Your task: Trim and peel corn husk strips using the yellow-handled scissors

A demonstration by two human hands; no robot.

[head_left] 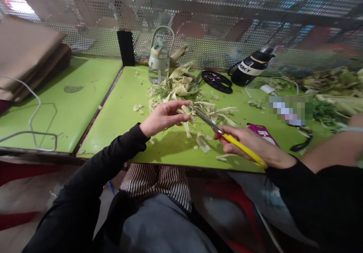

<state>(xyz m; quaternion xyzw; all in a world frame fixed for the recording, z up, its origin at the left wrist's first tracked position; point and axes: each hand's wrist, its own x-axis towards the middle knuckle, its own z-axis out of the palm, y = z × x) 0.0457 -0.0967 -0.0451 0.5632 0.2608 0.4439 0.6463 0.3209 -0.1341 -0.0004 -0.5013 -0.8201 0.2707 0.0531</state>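
Note:
My left hand (168,116) is closed in a pinch on a pale piece of corn husk (190,114), above the green table. In my right hand (244,141) is a pair of scissors (208,121) with yellow handles and long metal blades. The blades point up and left, with their tips at the husk beside my left fingertips. Whether they touch the husk, I cannot tell. Beyond my hands lies a heap of pale husks and green shreds (181,83). Cut strips (203,143) are scattered on the table below.
A light green water bottle (159,62) and a dark bottle (252,68) stand near the perforated metal screen (210,26). A black oval object (217,81) lies between them. Brown paper (28,53) is stacked at left. Another person's arm (334,141) rests at right, near more husks (334,83).

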